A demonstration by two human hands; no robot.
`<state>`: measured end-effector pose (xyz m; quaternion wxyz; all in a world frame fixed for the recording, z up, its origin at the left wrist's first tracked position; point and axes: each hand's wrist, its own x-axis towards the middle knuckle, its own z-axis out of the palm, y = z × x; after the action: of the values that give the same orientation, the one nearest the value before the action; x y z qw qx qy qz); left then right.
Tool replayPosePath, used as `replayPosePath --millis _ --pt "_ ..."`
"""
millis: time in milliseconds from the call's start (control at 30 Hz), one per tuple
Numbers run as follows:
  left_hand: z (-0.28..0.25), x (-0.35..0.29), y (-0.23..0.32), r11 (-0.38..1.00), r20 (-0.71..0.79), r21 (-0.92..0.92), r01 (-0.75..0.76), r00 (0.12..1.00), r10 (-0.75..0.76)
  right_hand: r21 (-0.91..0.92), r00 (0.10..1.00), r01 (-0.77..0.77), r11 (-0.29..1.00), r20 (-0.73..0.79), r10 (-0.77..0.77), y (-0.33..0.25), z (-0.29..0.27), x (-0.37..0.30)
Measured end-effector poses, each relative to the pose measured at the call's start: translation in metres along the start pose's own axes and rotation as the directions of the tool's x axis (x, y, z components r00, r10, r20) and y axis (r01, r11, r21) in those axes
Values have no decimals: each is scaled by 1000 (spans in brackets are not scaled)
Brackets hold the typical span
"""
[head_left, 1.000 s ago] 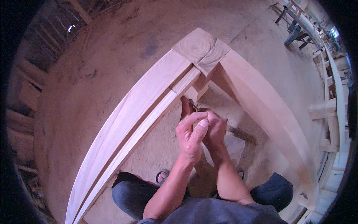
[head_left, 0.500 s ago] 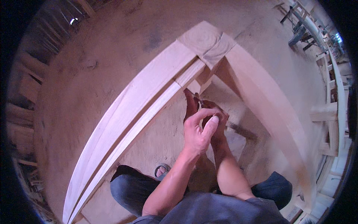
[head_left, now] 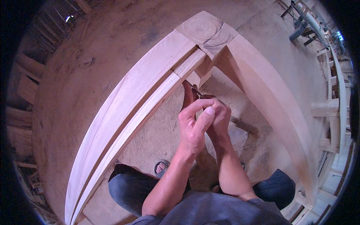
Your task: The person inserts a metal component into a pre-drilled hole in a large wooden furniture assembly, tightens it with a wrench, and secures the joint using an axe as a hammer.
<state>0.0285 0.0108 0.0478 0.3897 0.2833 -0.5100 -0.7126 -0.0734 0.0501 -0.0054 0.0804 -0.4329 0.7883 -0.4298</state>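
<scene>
A pale wooden frame corner fills the view, with an end-grain post top (head_left: 204, 28) where a grooved left rail (head_left: 138, 84) and a broad right rail (head_left: 268, 84) meet. Inside that corner, my two hands are close together. My right hand (head_left: 220, 116) is closed round a slim, dark-metal-bladed tool (head_left: 197, 91) whose handle is hidden. Thumb and forefinger of my left hand (head_left: 193, 122) curl against the right hand and tool, while its other fingers reach up beside the blade to the left rail's inner edge. The blade's tip lies near that edge, below a short wooden block (head_left: 194, 78).
My knees (head_left: 129, 187) are spread inside the frame, above a dusty floor (head_left: 101, 63). A pale, translucent sheet or bag (head_left: 237, 138) lies beneath my right forearm. Timber pieces (head_left: 326, 108) line the right side, and more wood (head_left: 24, 90) stands at the left.
Both hands have shifted slightly up and left in the picture, still together at the inner edge. The frame corner appears a little higher. The hands' grip looks much the same.
</scene>
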Motion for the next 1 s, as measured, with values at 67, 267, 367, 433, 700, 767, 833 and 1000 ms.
replayPosePath --millis 67,267,367,433,700,767,833,1000 --pt "-11 -1 -3 999 -5 41 -2 1000 2 122 999 9 992 -31 -5 -8 13 -5" --pt "1 0 -7 991 -5 122 60 998 -59 358 999 -23 933 -18 32 37 41 -11" --pt "-4 5 -20 982 -48 186 23 999 -15 423 996 -74 903 67 50 50 61 -10" --pt "-4 6 -19 989 -68 143 39 997 -30 272 997 -16 962 79 -6 42 52 -9" --pt "-7 13 9 943 -33 182 -277 957 288 -52 994 103 993 36 -102 -56 -22 15" --pt "-8 5 4 950 17 244 -195 980 197 68 998 62 996 14 -64 -30 -10 5" --pt "-8 4 3 909 93 360 -209 978 188 258 1000 3 966 -31 5 2 13 -10" --pt "7 6 -6 976 -32 216 25 999 -18 392 998 48 919 -58 -27 41 42 -10"
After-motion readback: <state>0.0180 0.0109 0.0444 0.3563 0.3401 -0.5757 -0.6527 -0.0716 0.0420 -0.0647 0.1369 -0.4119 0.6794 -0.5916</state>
